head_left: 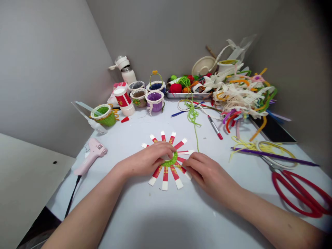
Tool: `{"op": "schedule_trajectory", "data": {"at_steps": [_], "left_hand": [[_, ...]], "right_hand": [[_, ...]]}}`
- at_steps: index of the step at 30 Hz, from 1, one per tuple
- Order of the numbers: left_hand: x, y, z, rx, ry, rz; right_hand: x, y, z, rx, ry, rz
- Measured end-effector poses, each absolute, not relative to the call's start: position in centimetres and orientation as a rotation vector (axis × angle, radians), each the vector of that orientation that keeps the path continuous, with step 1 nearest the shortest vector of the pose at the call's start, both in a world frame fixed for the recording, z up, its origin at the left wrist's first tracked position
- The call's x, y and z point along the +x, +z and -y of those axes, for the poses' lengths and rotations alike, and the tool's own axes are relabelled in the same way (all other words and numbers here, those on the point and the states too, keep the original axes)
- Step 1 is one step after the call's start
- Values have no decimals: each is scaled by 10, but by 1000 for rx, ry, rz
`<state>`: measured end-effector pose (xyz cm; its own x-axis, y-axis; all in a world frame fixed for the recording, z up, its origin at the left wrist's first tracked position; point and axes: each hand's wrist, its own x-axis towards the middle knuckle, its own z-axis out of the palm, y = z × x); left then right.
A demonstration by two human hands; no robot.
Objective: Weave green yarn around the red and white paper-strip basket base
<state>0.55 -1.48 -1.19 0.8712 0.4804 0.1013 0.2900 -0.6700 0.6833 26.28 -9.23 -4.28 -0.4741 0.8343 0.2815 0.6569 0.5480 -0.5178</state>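
A wheel of red-and-white paper strips [166, 176] lies flat on the pale table [145, 221], fanned out around a green yarn-wrapped ring [169, 160]. My left hand [147, 160] lies across the wheel's upper left, its fingers gripping the centre and hiding part of the ring. My right hand [204, 169] pinches the strips at the wheel's right side, close to the ring. A strand of green yarn [194, 128] climbs from near those fingertips to a loose tangle up the table. Where the strand meets the ring is hard to make out.
A pink glue gun [89, 157] lies to the left and red-handled scissors [298, 193] to the right. Behind stand small yarn-trimmed baskets [155, 102], a metal tray of yarn balls [188, 95] and a heap of pipe cleaners [243, 98]. A red-capped marker [215, 127] lies nearby.
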Motion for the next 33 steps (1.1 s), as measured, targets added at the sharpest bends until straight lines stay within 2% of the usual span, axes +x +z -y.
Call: {"op": "schedule_trajectory", "data": {"at_steps": [15,23,33], "left_hand": [[0,-8,13,2259,322,-473],[-1,-10,11,2240,341,-468],[-1,-11,12,2240,341,-476]], "right_hand": [[261,-39,114,-991,476,2541],[263,-37,122,-884,379,2679],[280,-28,103,-1239,278,2527]]}}
